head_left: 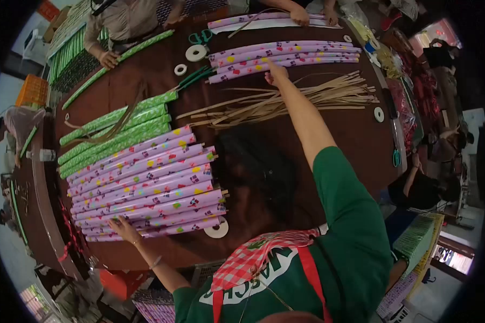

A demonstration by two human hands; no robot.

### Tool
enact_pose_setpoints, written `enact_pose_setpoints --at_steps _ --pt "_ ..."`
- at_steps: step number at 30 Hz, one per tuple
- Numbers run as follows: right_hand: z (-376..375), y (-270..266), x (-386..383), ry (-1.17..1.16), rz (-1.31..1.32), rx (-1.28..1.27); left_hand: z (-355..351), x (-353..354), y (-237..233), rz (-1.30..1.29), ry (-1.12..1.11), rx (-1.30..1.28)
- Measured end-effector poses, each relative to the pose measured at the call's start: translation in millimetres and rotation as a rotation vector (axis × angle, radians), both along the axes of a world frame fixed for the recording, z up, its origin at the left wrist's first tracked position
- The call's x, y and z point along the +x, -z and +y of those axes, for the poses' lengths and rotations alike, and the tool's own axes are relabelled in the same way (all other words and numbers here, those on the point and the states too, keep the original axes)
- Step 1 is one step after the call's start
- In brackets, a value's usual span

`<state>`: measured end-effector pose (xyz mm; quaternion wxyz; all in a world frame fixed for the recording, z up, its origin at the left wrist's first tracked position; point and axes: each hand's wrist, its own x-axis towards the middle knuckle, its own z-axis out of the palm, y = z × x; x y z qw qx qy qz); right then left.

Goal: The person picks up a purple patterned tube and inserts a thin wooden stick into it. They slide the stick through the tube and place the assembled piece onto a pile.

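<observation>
Several purple patterned rolls (145, 185) lie side by side on the brown table at the left. My left hand (125, 230) rests on the lowest of these rolls near their left part, fingers spread. My right hand (276, 74) reaches to a smaller group of purple rolls (285, 56) at the far side and touches the lower ones; its exact finger grip is too small to make out. Between the two groups lies a loose bundle of brown strips (307, 97), passing beneath my right forearm. Green patterned rolls (118, 126) lie just above the large purple group.
White tape rolls (195, 53) and green-handled scissors (195, 78) lie on the brown table (339, 145). Across it, one person's hand (109, 59) touches a green roll (118, 64); another person's hands (300, 17) are at a purple roll (253, 20).
</observation>
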<state>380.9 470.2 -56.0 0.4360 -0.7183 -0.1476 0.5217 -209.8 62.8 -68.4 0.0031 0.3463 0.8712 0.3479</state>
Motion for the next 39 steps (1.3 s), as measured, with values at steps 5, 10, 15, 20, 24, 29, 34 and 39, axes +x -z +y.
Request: enact_pose_setpoints --at_steps 5,10,15,20,24,29,34,39 --pt "6 12 -1 0.161 -0.057 0.068 -1 -1 -6 -0.083 0.001 0.052" --pt "-30 -15 -10 0.253 0.013 0.144 12 30 -32 -0.311 -0.123 0.195" --pt "-145 -89 -11 0.467 0.871 0.679 19 86 -61 0.185 -0.052 0.534" --pt "-273 -147 -25 0.342 0.696 0.699 26 201 -98 -0.158 0.332 0.640" --pt "-338 -153 -49 -0.040 0.481 0.649 27 277 -113 -0.309 0.702 0.555" --pt "-365 -162 -39 -0.560 0.480 0.604 42 334 -142 -1.049 0.989 0.299" --pt "-399 -159 -47 -0.980 0.782 0.361 34 358 -161 -1.557 1.211 0.370" --pt "-415 -148 -55 -1.043 1.030 0.090 11 350 -160 -1.578 1.113 0.408"
